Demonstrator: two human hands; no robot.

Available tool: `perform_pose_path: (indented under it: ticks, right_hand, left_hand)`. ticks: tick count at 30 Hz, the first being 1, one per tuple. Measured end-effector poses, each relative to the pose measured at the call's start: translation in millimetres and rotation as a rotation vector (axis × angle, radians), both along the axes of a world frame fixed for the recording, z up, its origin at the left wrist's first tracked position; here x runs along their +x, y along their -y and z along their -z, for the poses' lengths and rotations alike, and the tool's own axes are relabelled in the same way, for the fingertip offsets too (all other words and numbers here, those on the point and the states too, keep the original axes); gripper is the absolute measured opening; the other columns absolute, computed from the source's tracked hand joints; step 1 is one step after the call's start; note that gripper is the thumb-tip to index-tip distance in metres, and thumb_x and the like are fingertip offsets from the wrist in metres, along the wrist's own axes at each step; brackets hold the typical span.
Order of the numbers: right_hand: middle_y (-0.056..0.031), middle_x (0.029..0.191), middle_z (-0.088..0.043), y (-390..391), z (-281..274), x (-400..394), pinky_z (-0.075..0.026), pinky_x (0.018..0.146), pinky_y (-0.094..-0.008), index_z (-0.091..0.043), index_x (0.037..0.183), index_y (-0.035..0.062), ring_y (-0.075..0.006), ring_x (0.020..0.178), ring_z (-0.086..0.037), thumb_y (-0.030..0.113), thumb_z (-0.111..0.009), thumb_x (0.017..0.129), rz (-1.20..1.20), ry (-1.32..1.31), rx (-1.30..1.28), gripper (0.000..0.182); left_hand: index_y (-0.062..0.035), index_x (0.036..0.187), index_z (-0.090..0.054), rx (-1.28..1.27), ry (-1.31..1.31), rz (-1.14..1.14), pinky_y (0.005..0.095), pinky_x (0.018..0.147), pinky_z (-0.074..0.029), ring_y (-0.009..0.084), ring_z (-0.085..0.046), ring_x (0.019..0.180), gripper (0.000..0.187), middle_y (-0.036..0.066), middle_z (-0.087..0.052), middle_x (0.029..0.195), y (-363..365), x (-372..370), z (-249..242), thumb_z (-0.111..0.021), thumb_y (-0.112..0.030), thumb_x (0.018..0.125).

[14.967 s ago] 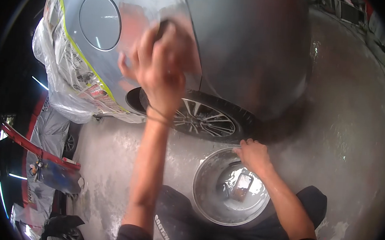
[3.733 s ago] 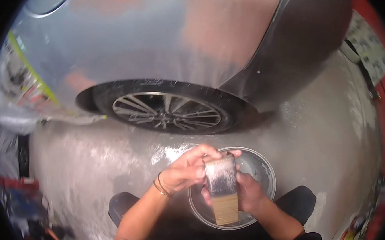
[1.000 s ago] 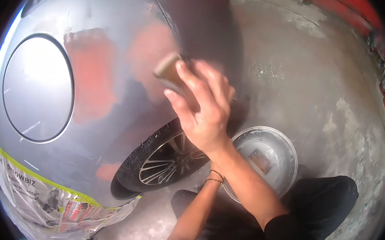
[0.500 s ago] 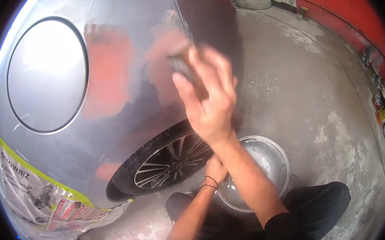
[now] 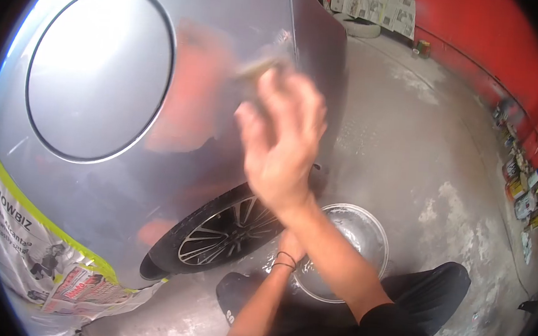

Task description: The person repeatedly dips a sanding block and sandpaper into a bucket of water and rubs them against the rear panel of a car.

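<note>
My right hand (image 5: 287, 132) is raised in front of a grey car panel (image 5: 154, 197), its fingers blurred by motion. It grips a flat brownish sanding block (image 5: 257, 70), also smeared. The block is close against the panel, just right of a reddish sanded patch (image 5: 192, 100). My left hand (image 5: 292, 244) is low beside a round metal basin (image 5: 386, 245) that holds whitish liquid. My right forearm crosses in front of that hand and hides its fingers.
A wheel (image 5: 227, 234) sits under the panel, left of the basin. Newspaper masking (image 5: 32, 251) with green tape covers the lower left. Cans and bottles (image 5: 520, 185) line the red wall (image 5: 478, 33). A tire (image 5: 360, 27) lies at the back.
The view has shifted, so the panel's round cover looks larger and further right. My right hand has moved with the sanding block over the panel. My left hand stays by the basin.
</note>
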State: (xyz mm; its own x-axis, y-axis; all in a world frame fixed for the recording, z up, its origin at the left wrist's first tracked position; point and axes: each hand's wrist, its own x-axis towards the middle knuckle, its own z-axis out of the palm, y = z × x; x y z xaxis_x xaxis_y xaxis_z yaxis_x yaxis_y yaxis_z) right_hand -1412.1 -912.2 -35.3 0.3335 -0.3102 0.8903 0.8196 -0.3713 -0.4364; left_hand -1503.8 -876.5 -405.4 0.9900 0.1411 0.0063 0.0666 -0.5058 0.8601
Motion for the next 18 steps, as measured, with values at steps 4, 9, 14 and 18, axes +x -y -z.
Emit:
perform_pose_path:
  ticks: [4,9,14,18]
  right_hand:
    - [-0.0089,0.14,-0.063,24,-3,11,-0.043,0.1,-0.049,-0.074,0.14,0.0164,-0.0301,0.119,-0.062,0.031,-0.08,0.1,0.066,0.058,-0.222,0.043]
    - [-0.0118,0.138,-0.063,0,-1,-6,-0.045,0.1,-0.0477,-0.073,0.142,0.0135,-0.0339,0.121,-0.061,0.027,-0.083,0.097,0.01,0.008,-0.065,0.048]
    - [-0.0092,0.142,-0.064,33,-19,28,-0.044,0.102,-0.0482,-0.074,0.141,0.0172,-0.0324,0.121,-0.063,0.027,-0.082,0.096,0.1,-0.009,-0.202,0.046]
    - [-0.0137,0.142,-0.066,17,19,2,-0.045,0.106,-0.0491,-0.075,0.143,0.0152,-0.0354,0.128,-0.061,0.02,-0.084,0.095,0.084,0.015,-0.151,0.049]
  left_hand:
    - [0.0022,0.127,-0.065,0.191,-0.015,-0.056,0.0577,0.099,-0.056,0.0511,-0.071,0.114,0.038,0.032,-0.074,0.118,5,-3,-46,-0.071,-0.018,0.096]
    - [0.0025,0.13,-0.063,0.234,-0.063,0.006,0.0573,0.1,-0.056,0.0513,-0.071,0.113,0.041,0.032,-0.074,0.119,1,3,-38,-0.071,-0.018,0.096]
    - [0.0011,0.13,-0.063,0.155,-0.071,-0.086,0.0578,0.099,-0.056,0.0517,-0.071,0.113,0.041,0.033,-0.074,0.119,9,-8,-76,-0.072,-0.02,0.097]
    - [0.0001,0.13,-0.064,0.188,-0.101,-0.043,0.0594,0.096,-0.057,0.0519,-0.073,0.108,0.04,0.032,-0.076,0.114,9,-6,-66,-0.073,-0.02,0.096]
